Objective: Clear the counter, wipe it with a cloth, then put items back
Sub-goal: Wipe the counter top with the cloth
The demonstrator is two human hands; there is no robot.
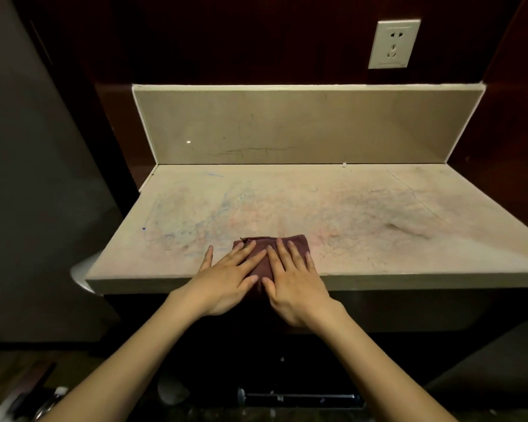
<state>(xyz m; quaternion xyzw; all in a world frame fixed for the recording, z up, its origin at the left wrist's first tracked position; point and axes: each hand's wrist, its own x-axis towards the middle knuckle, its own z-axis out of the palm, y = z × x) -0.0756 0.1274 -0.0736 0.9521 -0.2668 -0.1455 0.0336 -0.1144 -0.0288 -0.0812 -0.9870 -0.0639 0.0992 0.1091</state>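
Note:
A folded dark maroon cloth lies at the front edge of the beige stone counter, a bit left of centre. My left hand presses flat on the cloth's left part, fingers straight and spread. My right hand presses flat on its right part, fingers straight too. Part of the cloth hangs over the counter's front edge between my hands. The counter surface bears faint blue and pink scribble marks and nothing else stands on it.
A beige backsplash rises behind the counter, with dark wood panelling and a white wall socket above it. A grey panel stands to the left. On the floor below lie a dark tray and several small items.

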